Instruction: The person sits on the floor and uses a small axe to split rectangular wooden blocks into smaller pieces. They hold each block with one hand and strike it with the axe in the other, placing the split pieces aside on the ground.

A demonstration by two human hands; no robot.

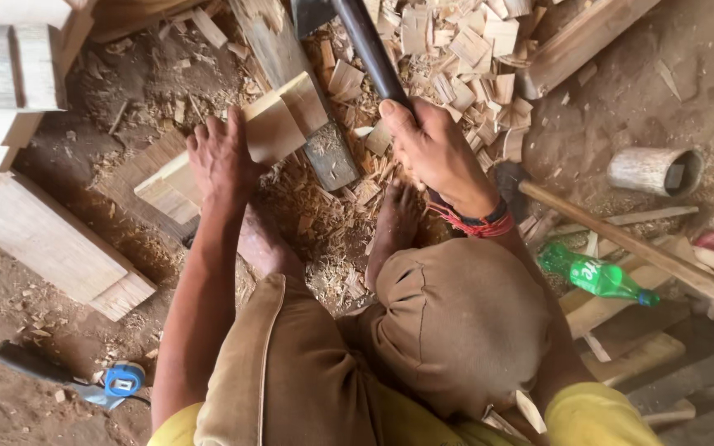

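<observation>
Your hands: 2, left hand (221,161) and right hand (435,153)
Your bare feet: 2
Dark tool handle (371,49) you grip: 1
Pale wood block (249,144) you steady: 1
Green plastic bottle (595,275): 1
Blue tape measure (124,379): 1
Hollow cut log (653,170): 1
Red wrist band (479,223): 1
Wood chips: too many to count

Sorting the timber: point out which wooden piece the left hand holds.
The pale notched block under the left hand; the other planks lie untouched at the left.
</observation>
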